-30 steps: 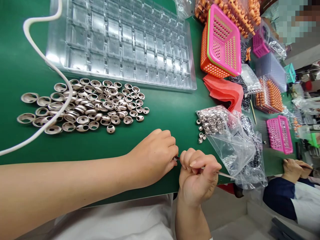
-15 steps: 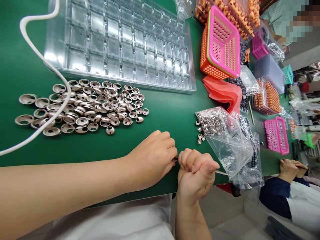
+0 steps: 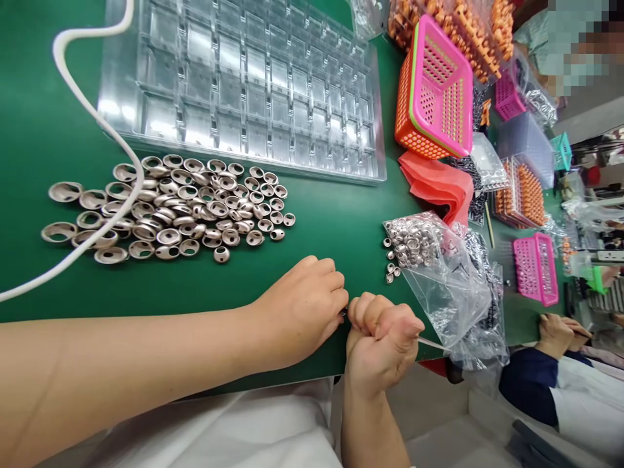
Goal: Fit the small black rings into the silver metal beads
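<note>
My left hand (image 3: 305, 312) is closed, its fingers pinched low over the table's front edge. My right hand (image 3: 383, 335) makes a fist close beside it. A small dark piece (image 3: 344, 312) shows in the narrow gap between them; fingers cover most of it, so its kind cannot be made out. A thin pale strip (image 3: 431, 343) runs out past the right fist towards a clear plastic bag (image 3: 439, 299); where it begins is hidden. Several small silvery metal rings (image 3: 390, 268) lie beside the bag. A larger heap of silvery oval metal shells (image 3: 195, 208) lies beyond my left forearm.
A clear compartmented plastic tray (image 3: 253, 84) lies behind the heap. A white cable (image 3: 73, 78) crosses at left. Stacked plastic baskets (image 3: 436, 84), red cloth (image 3: 439, 185) and a pink basket (image 3: 536, 270) stand to the right. Another person's hands (image 3: 560, 331) are at the far right.
The camera view has shifted slightly, so the table things sit a little further right and lower. My two hands keep the same closed grip close together.
</note>
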Motion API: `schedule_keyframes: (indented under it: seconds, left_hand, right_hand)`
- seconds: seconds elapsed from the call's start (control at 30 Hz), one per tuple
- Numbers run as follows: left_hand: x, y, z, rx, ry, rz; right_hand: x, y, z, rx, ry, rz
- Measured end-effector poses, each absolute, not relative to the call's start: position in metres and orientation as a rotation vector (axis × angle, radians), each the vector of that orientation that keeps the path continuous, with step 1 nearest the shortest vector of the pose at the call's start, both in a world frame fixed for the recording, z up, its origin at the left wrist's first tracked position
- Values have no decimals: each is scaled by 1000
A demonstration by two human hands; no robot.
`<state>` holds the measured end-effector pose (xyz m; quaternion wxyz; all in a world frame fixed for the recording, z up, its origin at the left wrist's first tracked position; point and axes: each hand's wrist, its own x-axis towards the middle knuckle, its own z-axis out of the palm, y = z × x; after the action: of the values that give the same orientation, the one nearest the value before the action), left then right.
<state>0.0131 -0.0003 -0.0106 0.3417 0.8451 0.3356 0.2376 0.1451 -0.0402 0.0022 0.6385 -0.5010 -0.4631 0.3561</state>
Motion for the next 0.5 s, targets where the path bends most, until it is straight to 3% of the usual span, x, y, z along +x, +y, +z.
schedule_keyframes:
  seconds: [0.5]
  left_hand:
    - [14, -1, -14, 2211, 888, 660]
  right_hand:
    - [147, -43, 2, -1083, -987, 854]
